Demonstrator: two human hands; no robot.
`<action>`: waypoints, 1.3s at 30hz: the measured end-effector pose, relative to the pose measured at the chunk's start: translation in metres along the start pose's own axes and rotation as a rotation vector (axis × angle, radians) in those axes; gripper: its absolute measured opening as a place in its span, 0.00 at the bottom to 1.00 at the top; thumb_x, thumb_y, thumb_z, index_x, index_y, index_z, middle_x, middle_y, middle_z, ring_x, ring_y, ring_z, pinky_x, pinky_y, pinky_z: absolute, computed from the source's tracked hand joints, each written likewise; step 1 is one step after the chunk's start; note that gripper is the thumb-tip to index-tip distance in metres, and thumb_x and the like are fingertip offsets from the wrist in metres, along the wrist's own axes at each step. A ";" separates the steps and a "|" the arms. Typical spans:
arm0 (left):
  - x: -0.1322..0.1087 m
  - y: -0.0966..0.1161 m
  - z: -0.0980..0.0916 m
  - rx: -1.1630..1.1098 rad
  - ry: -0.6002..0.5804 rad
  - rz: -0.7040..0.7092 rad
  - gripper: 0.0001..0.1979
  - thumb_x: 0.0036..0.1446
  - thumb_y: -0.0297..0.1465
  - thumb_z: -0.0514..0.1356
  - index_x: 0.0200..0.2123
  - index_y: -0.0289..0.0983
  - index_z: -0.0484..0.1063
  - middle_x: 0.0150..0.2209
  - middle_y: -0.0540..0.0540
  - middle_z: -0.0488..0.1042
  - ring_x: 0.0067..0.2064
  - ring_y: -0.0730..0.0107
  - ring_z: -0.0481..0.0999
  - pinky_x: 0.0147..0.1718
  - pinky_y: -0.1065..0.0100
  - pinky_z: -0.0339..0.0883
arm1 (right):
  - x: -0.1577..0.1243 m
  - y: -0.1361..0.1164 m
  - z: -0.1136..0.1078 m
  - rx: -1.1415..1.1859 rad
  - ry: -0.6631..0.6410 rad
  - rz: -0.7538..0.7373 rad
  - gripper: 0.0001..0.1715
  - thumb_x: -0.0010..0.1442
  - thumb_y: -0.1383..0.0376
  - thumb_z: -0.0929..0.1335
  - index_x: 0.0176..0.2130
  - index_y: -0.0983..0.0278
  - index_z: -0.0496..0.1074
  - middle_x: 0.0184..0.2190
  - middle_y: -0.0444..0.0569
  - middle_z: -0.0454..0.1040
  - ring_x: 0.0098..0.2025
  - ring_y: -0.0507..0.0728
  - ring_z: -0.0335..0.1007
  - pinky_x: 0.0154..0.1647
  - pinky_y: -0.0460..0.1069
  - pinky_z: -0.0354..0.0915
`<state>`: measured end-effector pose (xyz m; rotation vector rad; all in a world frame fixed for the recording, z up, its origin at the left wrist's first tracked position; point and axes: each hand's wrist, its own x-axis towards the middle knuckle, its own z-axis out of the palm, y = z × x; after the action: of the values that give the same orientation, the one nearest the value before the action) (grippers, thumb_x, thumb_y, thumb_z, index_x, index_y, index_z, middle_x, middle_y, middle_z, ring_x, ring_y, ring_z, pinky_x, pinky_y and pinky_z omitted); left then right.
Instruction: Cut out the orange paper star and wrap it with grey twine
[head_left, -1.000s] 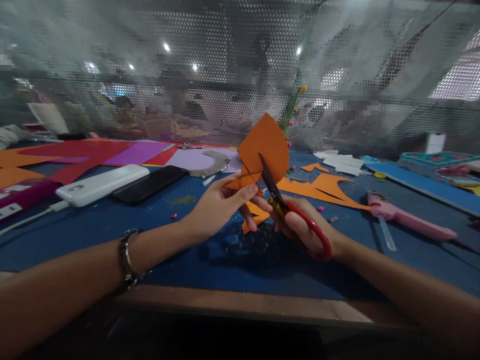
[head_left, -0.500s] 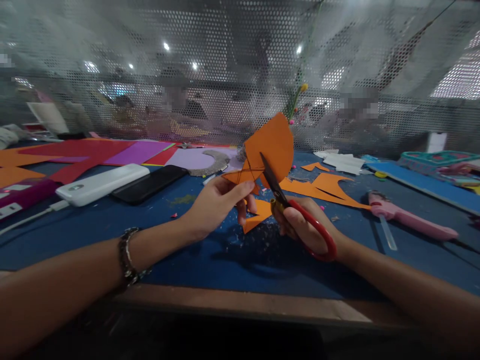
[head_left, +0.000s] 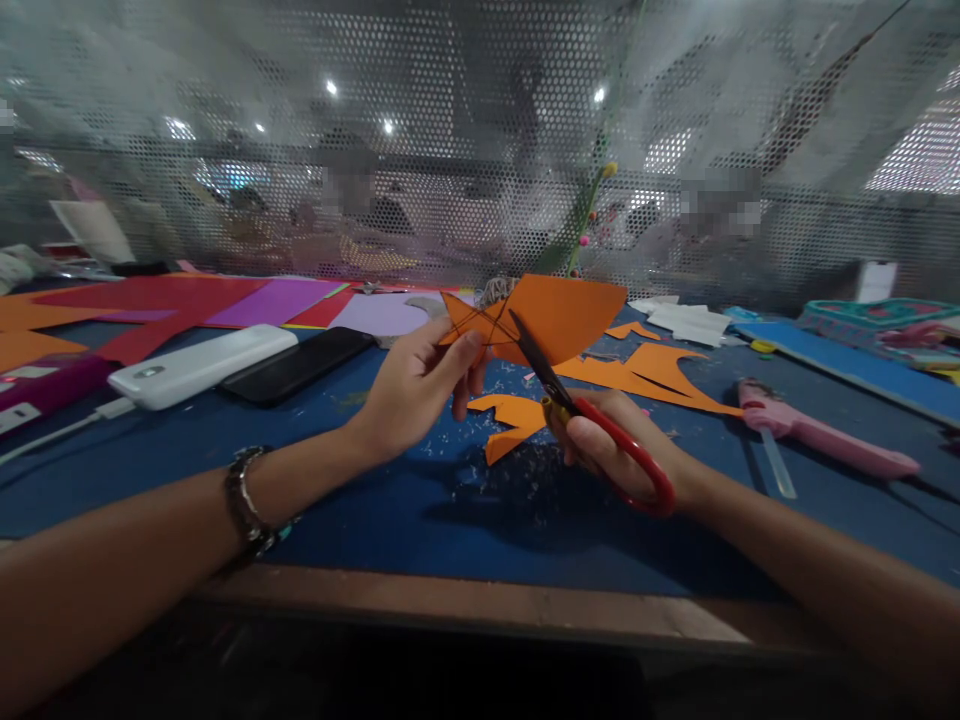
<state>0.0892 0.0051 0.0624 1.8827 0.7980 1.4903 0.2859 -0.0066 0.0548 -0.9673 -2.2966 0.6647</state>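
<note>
My left hand [head_left: 424, 385] pinches the left end of a piece of orange paper [head_left: 566, 312], with thumb on top and fingers beneath. Dark crossing lines are drawn on the paper near my thumb. My right hand [head_left: 619, 440] is wrapped round the red handles of a pair of scissors [head_left: 541, 370]. The dark blades point up and left and overlap the paper's near edge; I cannot tell whether they are cutting into it. Below the scissors, an orange paper scrap [head_left: 514, 420] lies on the blue table [head_left: 420, 520] among small pale bits.
Left are a white power bank [head_left: 206, 365] with a cable, a black phone [head_left: 300, 365] and coloured sheets [head_left: 172, 305]. Right are orange offcuts [head_left: 660, 378], a pink glue gun [head_left: 825, 435], white paper [head_left: 688, 320] and a teal basket [head_left: 870, 318]. A perforated screen [head_left: 465, 120] stands behind.
The orange paper has turned clockwise, its wide part swinging down and to the right. My left hand has shifted slightly left and up. The scissors have stayed almost in place.
</note>
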 end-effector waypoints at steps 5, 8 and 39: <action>-0.001 0.001 0.001 0.116 0.028 0.078 0.11 0.56 0.25 0.48 0.22 0.36 0.59 0.15 0.58 0.62 0.12 0.84 0.62 0.12 0.79 0.57 | -0.001 0.000 -0.005 0.003 -0.089 -0.096 0.30 0.55 0.41 0.52 0.24 0.63 0.53 0.19 0.41 0.54 0.21 0.48 0.49 0.22 0.46 0.53; -0.001 0.001 0.000 0.115 0.025 0.092 0.11 0.56 0.25 0.48 0.22 0.37 0.58 0.14 0.58 0.61 0.12 0.85 0.61 0.12 0.80 0.57 | -0.001 0.000 -0.006 0.022 -0.127 -0.120 0.30 0.55 0.41 0.52 0.25 0.64 0.54 0.20 0.42 0.54 0.22 0.48 0.50 0.23 0.46 0.54; -0.002 -0.004 -0.003 0.170 -0.057 0.096 0.12 0.56 0.28 0.48 0.20 0.38 0.55 0.11 0.59 0.57 0.12 0.82 0.61 0.14 0.77 0.56 | 0.000 -0.001 -0.005 -0.014 -0.048 -0.124 0.33 0.53 0.39 0.51 0.22 0.64 0.55 0.17 0.40 0.53 0.18 0.46 0.47 0.18 0.44 0.47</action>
<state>0.0860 0.0065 0.0587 2.1061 0.8406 1.4586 0.2888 -0.0056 0.0588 -0.8152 -2.3837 0.6272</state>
